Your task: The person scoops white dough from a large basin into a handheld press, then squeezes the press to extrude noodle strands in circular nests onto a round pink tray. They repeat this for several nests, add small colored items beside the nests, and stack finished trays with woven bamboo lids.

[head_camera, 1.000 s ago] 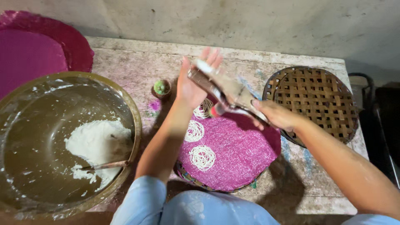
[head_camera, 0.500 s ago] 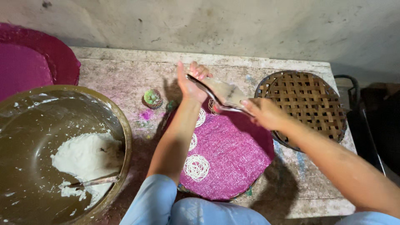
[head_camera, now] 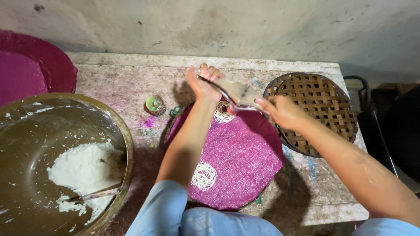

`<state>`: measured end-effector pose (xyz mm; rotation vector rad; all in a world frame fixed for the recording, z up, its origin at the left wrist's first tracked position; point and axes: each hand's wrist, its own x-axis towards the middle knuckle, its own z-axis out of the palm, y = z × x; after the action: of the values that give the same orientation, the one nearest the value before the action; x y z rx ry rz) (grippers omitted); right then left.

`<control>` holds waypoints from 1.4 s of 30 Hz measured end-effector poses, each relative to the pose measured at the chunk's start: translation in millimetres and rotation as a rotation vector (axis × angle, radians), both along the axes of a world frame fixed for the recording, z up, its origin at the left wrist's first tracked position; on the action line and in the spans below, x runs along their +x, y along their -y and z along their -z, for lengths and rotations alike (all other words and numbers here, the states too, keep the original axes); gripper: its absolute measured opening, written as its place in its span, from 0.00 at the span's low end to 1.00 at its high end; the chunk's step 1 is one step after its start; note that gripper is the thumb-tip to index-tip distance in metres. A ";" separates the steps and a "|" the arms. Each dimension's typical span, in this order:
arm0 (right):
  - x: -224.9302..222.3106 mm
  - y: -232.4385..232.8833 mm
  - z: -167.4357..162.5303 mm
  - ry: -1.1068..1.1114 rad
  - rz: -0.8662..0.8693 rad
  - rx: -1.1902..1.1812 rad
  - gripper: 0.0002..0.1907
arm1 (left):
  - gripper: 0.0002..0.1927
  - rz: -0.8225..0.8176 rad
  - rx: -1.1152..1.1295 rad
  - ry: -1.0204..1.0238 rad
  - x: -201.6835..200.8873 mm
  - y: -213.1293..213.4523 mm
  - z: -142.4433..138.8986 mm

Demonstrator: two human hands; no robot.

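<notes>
Both my hands grip the noodle press (head_camera: 234,93) held over far edge of the magenta mat (head_camera: 238,157): left hand (head_camera: 202,83) closed on far-left end, right hand (head_camera: 280,111) on near-right handle; long axis runs left-right, fresh noodle coil (head_camera: 224,112) directly beneath

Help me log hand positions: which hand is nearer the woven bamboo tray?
Right. The right hand is at the woven bamboo tray's left rim; the left hand is farther left, across the press both hold.

Bowl (head_camera: 124,144) cut off by left and bottom edges; left arm hides part of the pink mat (head_camera: 245,161).
</notes>
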<state>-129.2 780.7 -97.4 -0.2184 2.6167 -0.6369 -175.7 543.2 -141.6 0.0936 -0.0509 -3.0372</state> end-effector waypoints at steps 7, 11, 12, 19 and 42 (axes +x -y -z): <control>-1.6 -13.8 3.6 -0.087 0.034 -0.225 0.29 | 0.32 0.257 -0.207 0.209 2.9 8.2 -16.1; 6.5 -15.1 12.8 -0.043 0.071 -0.361 0.27 | 0.33 0.604 -1.045 0.125 24.8 11.7 4.9; 7.0 -16.2 14.8 -0.090 0.071 -0.332 0.27 | 0.40 0.709 -1.056 0.125 27.9 10.4 10.8; 7.4 -23.9 31.0 -0.392 0.110 -0.305 0.28 | 0.43 0.585 -1.285 0.045 35.2 4.2 21.8; 229.8 213.0 -138.0 -0.301 -1.309 -0.391 0.26 | 0.19 0.758 -2.077 -0.931 372.9 217.3 -132.9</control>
<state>100.5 567.7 40.6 -2.0019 1.8980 -0.5815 197.2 325.9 -8.7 -1.4853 -3.0059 -1.4050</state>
